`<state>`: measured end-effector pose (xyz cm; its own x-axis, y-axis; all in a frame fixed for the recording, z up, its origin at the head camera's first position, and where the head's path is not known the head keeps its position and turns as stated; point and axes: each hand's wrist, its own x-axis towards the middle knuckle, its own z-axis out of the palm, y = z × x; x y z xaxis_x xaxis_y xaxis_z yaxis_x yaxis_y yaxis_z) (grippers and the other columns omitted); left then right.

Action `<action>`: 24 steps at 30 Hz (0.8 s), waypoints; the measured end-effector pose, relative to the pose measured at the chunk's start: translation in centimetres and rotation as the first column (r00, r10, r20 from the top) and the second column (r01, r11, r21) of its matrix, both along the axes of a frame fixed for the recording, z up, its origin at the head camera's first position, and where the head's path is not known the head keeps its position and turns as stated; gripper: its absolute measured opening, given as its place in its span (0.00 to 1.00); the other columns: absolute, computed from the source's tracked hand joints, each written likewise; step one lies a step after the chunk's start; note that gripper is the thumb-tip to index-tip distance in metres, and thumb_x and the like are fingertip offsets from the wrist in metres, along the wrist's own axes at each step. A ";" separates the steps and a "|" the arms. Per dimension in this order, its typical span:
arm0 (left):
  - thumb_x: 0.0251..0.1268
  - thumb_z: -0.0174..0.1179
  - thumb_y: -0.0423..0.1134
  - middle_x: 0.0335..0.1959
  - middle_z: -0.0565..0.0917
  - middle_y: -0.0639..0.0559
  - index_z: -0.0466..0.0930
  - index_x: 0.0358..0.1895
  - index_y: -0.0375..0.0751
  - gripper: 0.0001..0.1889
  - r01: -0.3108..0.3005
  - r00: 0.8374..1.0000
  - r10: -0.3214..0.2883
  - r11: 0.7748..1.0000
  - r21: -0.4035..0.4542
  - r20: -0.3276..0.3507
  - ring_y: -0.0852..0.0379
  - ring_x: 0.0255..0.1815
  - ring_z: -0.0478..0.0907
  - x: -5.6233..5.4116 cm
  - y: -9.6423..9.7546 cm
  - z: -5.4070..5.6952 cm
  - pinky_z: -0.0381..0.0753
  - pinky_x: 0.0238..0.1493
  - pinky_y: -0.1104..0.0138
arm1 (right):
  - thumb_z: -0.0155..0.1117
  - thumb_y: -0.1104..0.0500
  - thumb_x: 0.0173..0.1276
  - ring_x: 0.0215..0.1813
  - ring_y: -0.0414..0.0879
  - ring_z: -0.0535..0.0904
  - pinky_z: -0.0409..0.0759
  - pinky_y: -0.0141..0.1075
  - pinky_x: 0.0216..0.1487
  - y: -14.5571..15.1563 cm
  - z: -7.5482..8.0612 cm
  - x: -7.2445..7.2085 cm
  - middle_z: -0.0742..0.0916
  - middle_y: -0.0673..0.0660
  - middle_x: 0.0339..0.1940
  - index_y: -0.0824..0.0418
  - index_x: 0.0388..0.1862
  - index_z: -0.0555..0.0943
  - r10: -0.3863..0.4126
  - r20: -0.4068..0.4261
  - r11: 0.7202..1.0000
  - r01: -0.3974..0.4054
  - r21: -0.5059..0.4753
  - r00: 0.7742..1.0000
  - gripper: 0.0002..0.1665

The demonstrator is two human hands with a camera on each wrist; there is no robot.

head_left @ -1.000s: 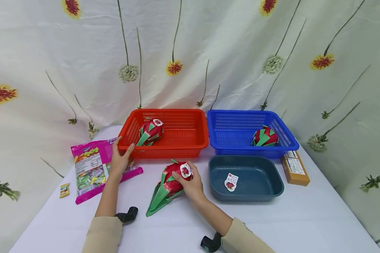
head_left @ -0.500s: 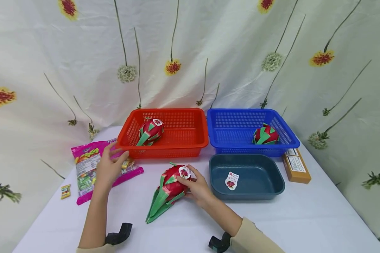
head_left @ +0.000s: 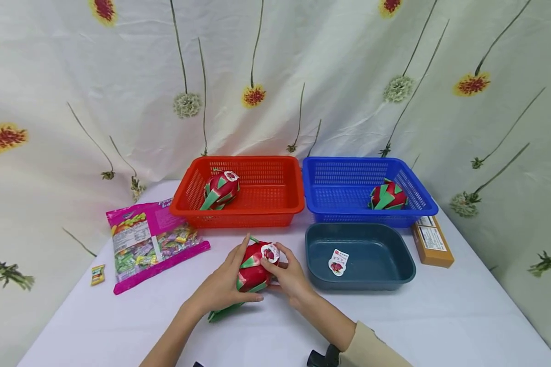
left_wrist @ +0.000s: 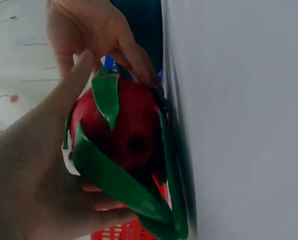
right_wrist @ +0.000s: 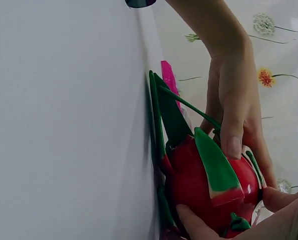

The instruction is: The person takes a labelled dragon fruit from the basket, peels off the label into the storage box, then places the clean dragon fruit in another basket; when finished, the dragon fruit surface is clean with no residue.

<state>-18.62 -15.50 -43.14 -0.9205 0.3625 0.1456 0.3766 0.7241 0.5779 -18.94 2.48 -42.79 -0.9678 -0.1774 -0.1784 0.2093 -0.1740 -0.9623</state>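
Note:
A red dragon fruit [head_left: 252, 277] with long green leaves lies on the white table between both hands. My left hand [head_left: 221, 286] grips it from the left, its thumb along the near side and its fingers over the far side. From the right, my right hand [head_left: 293, 279] holds the other end, thumb just under a round white sticker [head_left: 270, 252]. In the left wrist view the green leaves [left_wrist: 119, 180] trail past the left fingers. The right wrist view shows the red skin [right_wrist: 188, 170] close against the tabletop, with the left thumb on top.
Behind stand a red basket [head_left: 239, 219] and a blue basket [head_left: 372, 218], each with a dragon fruit. A dark teal bin [head_left: 360, 285] holding a printed tag [head_left: 337, 262] is at right, near an orange box [head_left: 433, 244]. A pink candy bag [head_left: 151, 239] and a small wrapped candy [head_left: 97, 275] lie left.
My left hand has left the red basket's corner and come down to the right onto the dragon fruit. The right hand has kept its hold, with the fruit shifted slightly.

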 end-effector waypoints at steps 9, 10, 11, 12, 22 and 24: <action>0.32 0.72 0.64 0.59 0.69 0.49 0.44 0.72 0.69 0.58 -0.123 0.985 0.127 0.992 0.041 -0.114 0.49 0.52 0.72 -0.5 1.0 -1.6 0.80 0.38 0.52 | 0.62 0.51 0.64 0.45 0.51 0.76 0.80 0.46 0.43 0.5 -0.3 0.4 0.73 0.65 0.51 0.56 0.71 0.54 0.024 -0.037 0.992 -0.019 0.125 0.999 0.42; 0.32 0.72 0.63 0.59 0.70 0.50 0.46 0.71 0.70 0.58 -0.112 0.987 0.118 0.992 0.065 -0.106 0.50 0.53 0.71 -0.8 0.7 -1.6 0.81 0.38 0.53 | 0.62 0.50 0.64 0.44 0.51 0.76 0.80 0.46 0.42 0.7 -0.4 0.4 0.73 0.65 0.51 0.56 0.71 0.55 0.023 -0.042 0.990 -0.017 0.139 0.999 0.41; 0.32 0.73 0.63 0.58 0.70 0.52 0.46 0.71 0.71 0.57 -0.091 0.991 0.098 0.992 0.086 -0.090 0.51 0.53 0.71 -1.1 0.4 -1.7 0.81 0.39 0.55 | 0.62 0.50 0.64 0.43 0.51 0.76 0.80 0.45 0.41 0.8 -0.5 0.4 0.73 0.64 0.50 0.56 0.70 0.56 0.021 -0.047 0.988 -0.014 0.151 0.999 0.40; 0.32 0.73 0.62 0.58 0.70 0.53 0.47 0.70 0.72 0.56 -0.068 0.995 0.076 0.992 0.109 -0.070 0.52 0.54 0.70 -1.4 -0.1 -1.7 0.81 0.39 0.56 | 0.62 0.50 0.64 0.42 0.51 0.76 0.80 0.44 0.39 1.0 -0.6 0.4 0.74 0.64 0.48 0.56 0.70 0.57 0.020 -0.053 0.987 -0.012 0.161 0.998 0.39; 0.38 0.75 0.47 0.65 0.61 0.52 0.45 0.71 0.69 0.56 0.204 0.944 -0.268 0.933 0.296 0.195 0.46 0.63 0.60 -4.1 -4.8 -1.2 0.79 0.44 0.62 | 0.69 0.53 0.58 0.22 0.41 0.65 0.62 0.29 0.22 1.8 -2.7 -0.6 0.72 0.53 0.19 0.55 0.60 0.72 0.070 -0.249 0.954 0.009 0.301 0.966 0.31; 0.39 0.75 0.46 0.65 0.60 0.52 0.44 0.72 0.68 0.57 0.250 0.926 -0.316 0.922 0.295 0.204 0.46 0.64 0.59 -4.2 -5.1 -1.1 0.79 0.45 0.63 | 0.70 0.55 0.57 0.18 0.40 0.61 0.57 0.28 0.18 1.8 -3.2 -0.8 0.68 0.51 0.13 0.55 0.58 0.73 0.085 -0.278 0.956 0.000 0.293 0.957 0.30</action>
